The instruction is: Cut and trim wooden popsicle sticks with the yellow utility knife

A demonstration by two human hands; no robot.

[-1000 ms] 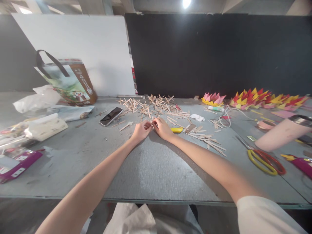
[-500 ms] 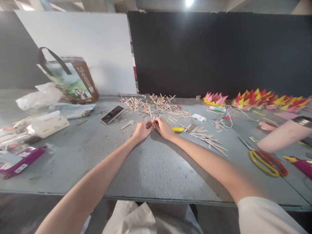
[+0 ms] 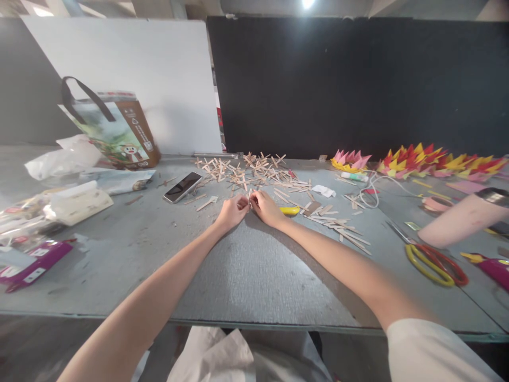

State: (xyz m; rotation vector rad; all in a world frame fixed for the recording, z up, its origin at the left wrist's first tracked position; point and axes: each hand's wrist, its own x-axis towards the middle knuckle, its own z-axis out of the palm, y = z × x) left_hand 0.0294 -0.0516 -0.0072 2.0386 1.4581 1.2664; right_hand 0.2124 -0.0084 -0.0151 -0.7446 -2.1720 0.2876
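Observation:
My left hand and my right hand meet above the table, fingertips pinched together. Between them a small pale wooden stick pokes up; most of it is hidden by the fingers. Just beyond lies a heap of wooden sticks, many joined into little crosses. A yellow-handled tool rests close to my right hand, partly covered by it. Loose flat sticks are spread to the right of that.
Left are a phone, a carrier bag and plastic packets. On the right lie scissors, a pink tumbler, a white cord and folded paper crowns. A black panel stands behind the table.
Both hands keep the same pinch at the same spot. The view has shifted very slightly.

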